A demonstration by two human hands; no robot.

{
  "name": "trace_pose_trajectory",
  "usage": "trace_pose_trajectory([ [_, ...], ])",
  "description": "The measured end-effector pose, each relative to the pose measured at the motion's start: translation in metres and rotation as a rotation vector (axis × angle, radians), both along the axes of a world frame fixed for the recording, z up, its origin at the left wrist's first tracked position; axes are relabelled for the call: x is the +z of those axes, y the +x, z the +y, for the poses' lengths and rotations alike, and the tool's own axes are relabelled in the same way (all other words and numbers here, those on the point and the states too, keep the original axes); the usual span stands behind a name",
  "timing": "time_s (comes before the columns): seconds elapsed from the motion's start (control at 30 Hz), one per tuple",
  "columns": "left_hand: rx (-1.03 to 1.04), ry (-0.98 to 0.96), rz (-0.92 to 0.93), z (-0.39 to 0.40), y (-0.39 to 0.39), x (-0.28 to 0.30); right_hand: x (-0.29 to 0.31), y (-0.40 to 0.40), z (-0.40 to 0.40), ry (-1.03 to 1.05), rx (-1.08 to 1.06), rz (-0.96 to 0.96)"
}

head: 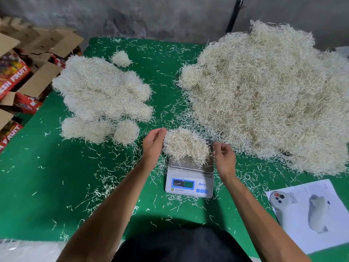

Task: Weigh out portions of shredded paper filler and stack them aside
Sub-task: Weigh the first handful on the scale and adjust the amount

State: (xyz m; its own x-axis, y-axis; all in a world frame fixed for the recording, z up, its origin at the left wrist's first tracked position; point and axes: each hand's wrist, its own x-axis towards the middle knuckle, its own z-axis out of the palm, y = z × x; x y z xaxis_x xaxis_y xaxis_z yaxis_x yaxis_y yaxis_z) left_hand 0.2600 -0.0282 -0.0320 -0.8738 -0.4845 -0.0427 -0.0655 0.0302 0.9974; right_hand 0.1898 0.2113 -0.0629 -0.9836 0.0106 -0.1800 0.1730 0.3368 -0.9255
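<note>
A small digital scale [189, 183] with a lit display stands on the green table [47, 186]. A portion of pale shredded paper [186, 144] lies heaped on its steel pan. My left hand [153, 143] is at the portion's left side, fingers loosely bent against the shreds. My right hand [223, 156] is at its right edge, fingers curled, pinching a few strands. A big loose heap of shredded paper [270, 95] fills the table's right side. Several rounded, weighed portions [102, 95] are stacked at the left.
Open cardboard fruit boxes [20, 76] stand beyond the table's left edge. A printed sheet of paper [311, 214] lies at the near right. Stray shreds are scattered over the green cloth. A grey wall closes the back.
</note>
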Motion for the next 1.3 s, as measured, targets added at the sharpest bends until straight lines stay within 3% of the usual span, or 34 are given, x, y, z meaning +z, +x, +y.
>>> trace_pose_trajectory([
  [0.47, 0.03, 0.045, -0.108, -0.004, -0.017, -0.007, -0.003, -0.005, -0.003, 0.076, -0.066, -0.03],
  [0.57, -0.05, 0.107, -0.288, 0.005, -0.024, -0.002, -0.002, -0.006, -0.01, 0.031, 0.019, -0.115],
  [0.63, -0.162, 0.027, -0.466, 0.018, -0.03, -0.003, 0.001, -0.004, -0.022, -0.009, 0.135, -0.175],
  [0.73, -0.278, -0.064, -0.491, 0.042, -0.036, -0.002, 0.004, 0.001, -0.047, 0.026, 0.266, -0.196],
  [0.87, -0.159, 0.226, -0.389, 0.047, -0.037, 0.009, 0.016, -0.001, -0.061, -0.15, 0.139, -0.089],
  [1.0, -0.233, 0.415, -0.411, 0.039, -0.04, 0.02, 0.036, -0.001, -0.064, -0.214, 0.291, -0.005],
  [1.1, -0.102, 0.498, -0.358, 0.029, -0.046, 0.024, 0.052, -0.007, -0.065, -0.231, 0.336, -0.001],
  [1.17, -0.065, 0.457, -0.378, 0.022, -0.044, 0.03, 0.064, -0.013, -0.063, -0.29, 0.3, -0.036],
  [1.3, -0.141, 0.172, -0.41, -0.002, -0.035, 0.033, 0.083, -0.031, -0.06, -0.378, 0.217, -0.128],
])
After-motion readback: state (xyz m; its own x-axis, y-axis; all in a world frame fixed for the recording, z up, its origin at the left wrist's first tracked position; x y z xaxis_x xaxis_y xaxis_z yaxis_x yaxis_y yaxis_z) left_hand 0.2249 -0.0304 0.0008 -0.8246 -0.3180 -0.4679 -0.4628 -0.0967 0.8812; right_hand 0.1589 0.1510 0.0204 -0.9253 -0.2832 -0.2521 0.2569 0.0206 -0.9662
